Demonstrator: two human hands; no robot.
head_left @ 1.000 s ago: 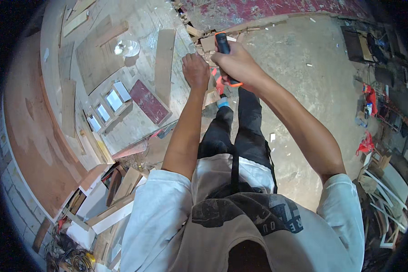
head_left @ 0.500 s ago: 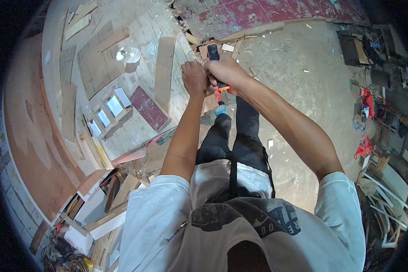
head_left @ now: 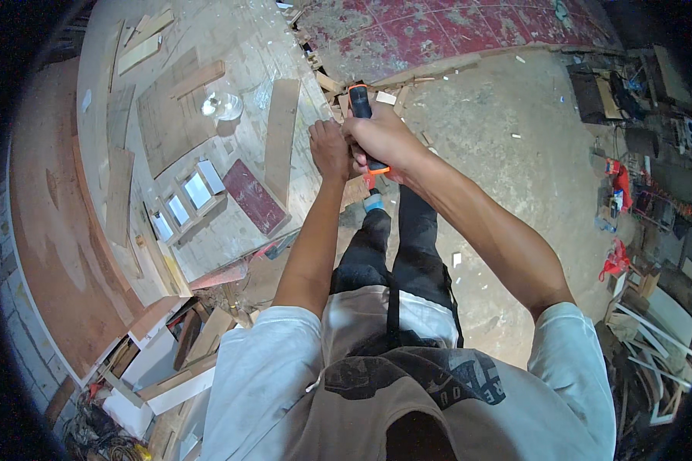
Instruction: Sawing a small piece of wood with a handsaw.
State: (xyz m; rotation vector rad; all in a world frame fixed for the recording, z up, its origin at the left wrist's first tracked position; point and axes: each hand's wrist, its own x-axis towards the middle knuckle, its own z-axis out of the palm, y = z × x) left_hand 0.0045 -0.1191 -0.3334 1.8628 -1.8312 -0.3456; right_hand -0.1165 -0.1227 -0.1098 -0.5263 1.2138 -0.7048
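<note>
My right hand point(head_left: 380, 134) is wrapped round the black grip of a hand tool with orange ends point(head_left: 359, 100). The tool's working part is hidden, so its exact kind does not show. Close beside it, my left hand point(head_left: 331, 150) is closed with its fingers curled, at the right edge of the wooden worktable point(head_left: 246, 69). Whatever the left fingers hold, if anything, is hidden under them. On the table nearest the left hand lies a long wooden board point(head_left: 282, 131).
A dark red board point(head_left: 255, 196), a white-topped wooden frame point(head_left: 191, 196) and a clear jar point(head_left: 223, 106) are on the table. Offcuts point(head_left: 200, 346) pile at lower left. Red bags point(head_left: 617, 257) and scrap strips point(head_left: 657, 349) lie at right.
The whole scene has shifted slightly downward in the view. Both hands keep nearly the same pose, and the right hand still grips the tool.
</note>
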